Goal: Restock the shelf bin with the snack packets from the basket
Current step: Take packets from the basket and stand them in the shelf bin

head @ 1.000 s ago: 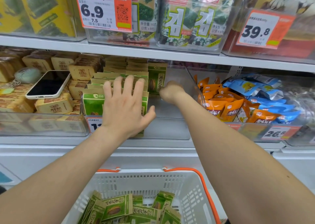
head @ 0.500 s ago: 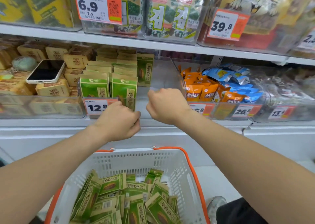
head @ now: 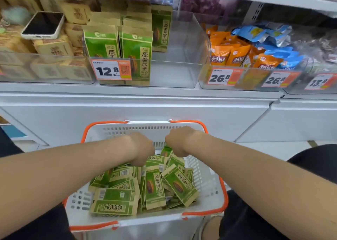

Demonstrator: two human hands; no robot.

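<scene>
A white basket (head: 145,128) with orange rims stands below the shelf, holding several loose green snack packets (head: 155,185). My left hand (head: 140,148) and my right hand (head: 177,141) both reach down into its far end, knuckles up, fingers hidden among the packets. I cannot tell whether either hand holds a packet. On the shelf above, the clear shelf bin (head: 182,57) has rows of the same green packets (head: 136,51) standing in its left half behind a 12.8 price tag (head: 111,72). Its right half is bare.
A phone (head: 43,25) lies on brown packets in the bin to the left. Orange and blue packets (head: 237,55) fill the bin to the right. A white cabinet front (head: 145,108) runs under the shelf, just behind the basket.
Both hands have come away from the shelf bin and dropped into the basket. The view has tilted down, so the upper shelf is out of sight.
</scene>
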